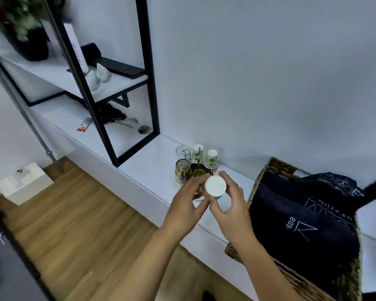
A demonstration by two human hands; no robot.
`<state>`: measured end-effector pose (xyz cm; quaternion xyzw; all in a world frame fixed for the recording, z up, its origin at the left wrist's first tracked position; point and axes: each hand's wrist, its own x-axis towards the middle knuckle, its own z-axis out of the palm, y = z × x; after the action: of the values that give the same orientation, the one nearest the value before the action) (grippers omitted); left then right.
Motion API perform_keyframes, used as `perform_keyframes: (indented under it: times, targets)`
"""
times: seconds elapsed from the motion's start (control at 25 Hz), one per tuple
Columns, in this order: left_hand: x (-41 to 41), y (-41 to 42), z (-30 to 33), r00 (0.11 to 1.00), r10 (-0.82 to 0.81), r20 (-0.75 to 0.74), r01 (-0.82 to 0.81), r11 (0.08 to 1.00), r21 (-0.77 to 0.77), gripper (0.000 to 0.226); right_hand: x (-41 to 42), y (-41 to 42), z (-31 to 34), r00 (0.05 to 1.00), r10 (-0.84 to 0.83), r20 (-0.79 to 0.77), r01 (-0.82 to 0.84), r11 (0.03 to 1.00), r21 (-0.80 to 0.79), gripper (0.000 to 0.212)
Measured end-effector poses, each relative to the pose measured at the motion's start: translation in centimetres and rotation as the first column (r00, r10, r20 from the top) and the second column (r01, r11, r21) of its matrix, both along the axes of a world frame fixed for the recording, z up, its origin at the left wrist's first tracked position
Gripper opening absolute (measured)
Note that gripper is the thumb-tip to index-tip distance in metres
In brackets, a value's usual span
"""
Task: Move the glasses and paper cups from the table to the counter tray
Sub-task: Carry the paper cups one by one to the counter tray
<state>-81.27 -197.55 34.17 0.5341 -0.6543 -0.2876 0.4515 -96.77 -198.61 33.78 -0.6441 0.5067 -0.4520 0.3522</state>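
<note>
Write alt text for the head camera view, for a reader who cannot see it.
Both hands, left hand and right hand, hold an upside-down white paper cup over a cup rack on a white counter, where two glasses and two more paper cups already sit. A wicker basket of dark fabric stands to the right.

Left hand (188, 197), right hand (230, 205) together, fingers curled.

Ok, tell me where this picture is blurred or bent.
Head view: the plant at top left is smeared by blur; the black shelf frame and the counter edge lean and splay from the wide lens; the paper cup between the left hand and right hand is sharp, its white base washed out.
</note>
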Motion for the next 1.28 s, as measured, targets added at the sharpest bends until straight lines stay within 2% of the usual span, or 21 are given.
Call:
perform_keyframes:
  times: [0.12,0.36,0.48,0.64,0.88,1.08,1.28]
  targets:
    - [-0.2,-4.7,-1.2,0.996,-0.037,-0.077,0.041,0.998,0.042,0.060,-0.5,-4.3,-1.3,0.999,-0.044,-0.011,0.044,0.997,0.063,0.069]
    - [-0.3,-14.7,-2.4,0.987,-0.033,-0.155,0.057,0.987,0.151,0.046,-0.7,-14.8,-4.0,1.000,0.002,-0.008,-0.001,0.996,0.088,0.070]
    - [-0.6,-19.7,-3.8,0.999,-0.013,-0.052,0.025,0.971,0.236,0.051,-0.8,-19.5,-6.0,0.999,0.013,-0.050,-0.005,0.989,0.147,0.060]
    - [-1.6,-23.3,-6.7,0.997,-0.021,0.076,-0.004,0.948,0.317,0.055,-1.4,-23.2,-9.1,0.993,0.064,-0.095,-0.038,0.967,0.251,0.059]
    - [-1.5,-25.7,-10.1,0.945,-0.094,0.313,-0.040,0.918,0.395,0.054,-1.1,-25.6,-12.6,0.990,0.096,-0.108,-0.054,0.939,0.339,0.053]
    - [-1.5,-26.8,-11.4,0.885,-0.194,0.424,0.016,0.921,0.389,0.031,-1.1,-26.1,-14.3,0.976,0.117,-0.184,-0.040,0.925,0.378,0.049]
    - [-1.6,-27.4,-12.4,0.829,-0.268,0.490,0.026,0.895,0.446,0.028,-1.1,-26.3,-15.6,0.963,0.148,-0.227,-0.040,0.906,0.421,0.048]
